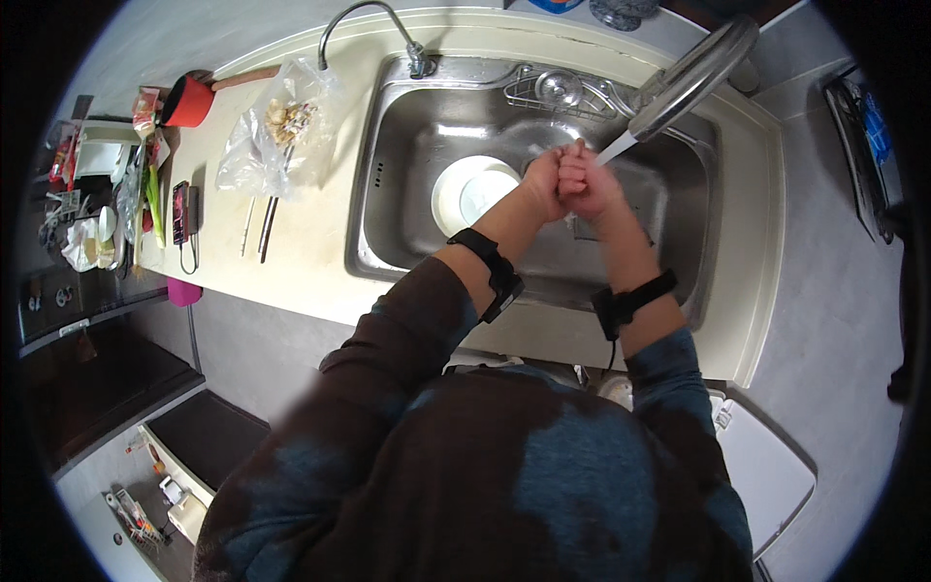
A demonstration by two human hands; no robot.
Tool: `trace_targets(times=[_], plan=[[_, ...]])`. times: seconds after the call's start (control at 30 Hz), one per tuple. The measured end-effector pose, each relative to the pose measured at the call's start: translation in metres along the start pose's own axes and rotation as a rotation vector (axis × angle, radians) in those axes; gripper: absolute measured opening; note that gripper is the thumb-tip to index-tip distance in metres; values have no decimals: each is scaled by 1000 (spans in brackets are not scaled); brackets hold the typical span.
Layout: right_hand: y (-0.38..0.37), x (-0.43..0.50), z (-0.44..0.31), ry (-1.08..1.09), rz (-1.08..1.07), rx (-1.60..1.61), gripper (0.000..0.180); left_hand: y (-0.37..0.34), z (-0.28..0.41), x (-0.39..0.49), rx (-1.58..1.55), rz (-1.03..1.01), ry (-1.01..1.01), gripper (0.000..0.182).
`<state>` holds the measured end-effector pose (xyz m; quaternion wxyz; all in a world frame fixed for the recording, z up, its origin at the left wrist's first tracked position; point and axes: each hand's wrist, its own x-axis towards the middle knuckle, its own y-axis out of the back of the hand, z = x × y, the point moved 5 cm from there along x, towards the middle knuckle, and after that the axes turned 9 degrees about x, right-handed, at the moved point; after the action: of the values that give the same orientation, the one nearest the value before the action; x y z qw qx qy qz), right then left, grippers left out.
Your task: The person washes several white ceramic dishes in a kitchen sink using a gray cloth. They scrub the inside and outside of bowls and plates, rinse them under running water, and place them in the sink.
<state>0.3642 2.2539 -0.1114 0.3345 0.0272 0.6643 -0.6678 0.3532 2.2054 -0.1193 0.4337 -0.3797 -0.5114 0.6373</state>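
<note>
My left hand [544,183] and my right hand [593,190] are pressed together above the stainless steel sink [407,124]. Curled fingers show on my right hand; most of my left hand's fingers are hidden, and so is whatever lies between the palms. From the large chrome faucet [687,87] at the upper right, a stream of water [615,148] runs onto or close beside my right hand. Left of my hands, a pale round bowl [449,190] rests in the basin, partly covered by my left forearm.
A wire rack [602,109] hangs at the basin's back, near a thin curved tap [364,6]. On the left counter [305,240] lie a plastic bag [247,156] with pale pieces, chopsticks [268,229], a red-orange pot [190,100] and a phone-like device [180,212]. Black straps [489,265] circle my forearms.
</note>
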Motion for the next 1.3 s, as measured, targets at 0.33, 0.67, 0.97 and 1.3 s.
trace_targets(times=[0.33, 0.67, 0.97, 1.3], plan=[[12, -35, -22, 1043, 323, -1782, 35, 13, -18, 2, 337, 938, -34, 28], [177, -57, -92, 196, 809, -2472, 57, 44, 12, -138, 650, 1156, 89, 46], [130, -12, -59, 228, 776, -1666, 38, 47, 19, -240, 540, 1225, -63, 41], [15, -1, 0, 636, 420, -537, 45, 23, 5, -226, 564, 1095, 18, 39]])
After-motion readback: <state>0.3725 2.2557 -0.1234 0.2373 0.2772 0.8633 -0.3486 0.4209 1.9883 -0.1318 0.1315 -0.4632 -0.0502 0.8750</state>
